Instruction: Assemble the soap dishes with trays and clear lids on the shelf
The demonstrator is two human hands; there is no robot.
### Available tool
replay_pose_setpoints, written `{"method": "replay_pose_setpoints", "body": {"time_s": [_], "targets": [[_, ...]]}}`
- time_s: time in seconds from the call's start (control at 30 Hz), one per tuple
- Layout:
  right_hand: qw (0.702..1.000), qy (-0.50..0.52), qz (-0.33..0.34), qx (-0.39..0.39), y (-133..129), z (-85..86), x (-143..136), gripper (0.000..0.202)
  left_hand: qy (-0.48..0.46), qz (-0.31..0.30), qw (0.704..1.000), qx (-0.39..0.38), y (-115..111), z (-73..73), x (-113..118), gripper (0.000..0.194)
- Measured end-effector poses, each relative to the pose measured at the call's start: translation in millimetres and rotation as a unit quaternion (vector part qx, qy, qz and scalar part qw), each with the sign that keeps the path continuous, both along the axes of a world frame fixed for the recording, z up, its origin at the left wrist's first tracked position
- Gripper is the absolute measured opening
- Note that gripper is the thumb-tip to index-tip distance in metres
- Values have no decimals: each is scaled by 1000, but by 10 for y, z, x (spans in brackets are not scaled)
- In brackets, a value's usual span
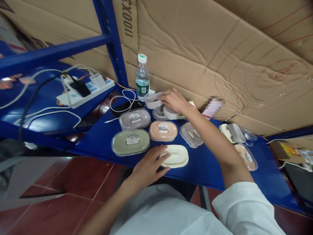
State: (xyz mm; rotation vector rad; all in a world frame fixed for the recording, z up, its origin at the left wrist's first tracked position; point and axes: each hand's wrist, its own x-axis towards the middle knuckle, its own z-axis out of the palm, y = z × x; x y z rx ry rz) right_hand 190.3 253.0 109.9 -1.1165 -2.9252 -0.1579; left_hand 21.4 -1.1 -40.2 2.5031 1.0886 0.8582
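My left hand (151,165) rests at the left end of a cream oval tray (177,156) near the table's front edge, its fingers spread, some touching the rim. At the back, my right hand (174,100) has its fingers closed on the rim of a light grey oval container (153,100), which looks tilted. Just below that hand sits a second pale oval piece (170,112), partly covered by it. Nearer to me lie lidded oval boxes: a peach one (163,131), a green one (130,142), a grey-mauve one (135,119) and another mauve one (192,134) beside my right forearm.
A water bottle (142,78) stands behind the boxes against the cardboard (186,49). At left, a power strip (85,93) with tangled cables lies on a blue shelf. Right of my forearm are a peach box (246,157) and a grey piece (236,133).
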Motion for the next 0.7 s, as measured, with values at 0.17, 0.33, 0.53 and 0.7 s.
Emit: {"method": "replay_pose_setpoints", "body": {"time_s": [0.17,0.33,0.53,0.7], "targets": [[999,47,14,-20,-157,32,272,42,-3,0,1000,3,2,5,-6,41],[997,53,20,-55,-435,44,696,57,1,1,1000,16,3,-6,-8,40],[990,141,-2,-14,-926,136,1027,40,11,1,1000,16,-3,-4,-5,44],[981,175,-57,64,-1220,178,1300,30,10,25,1000,9,-8,40,-9,45]]}}
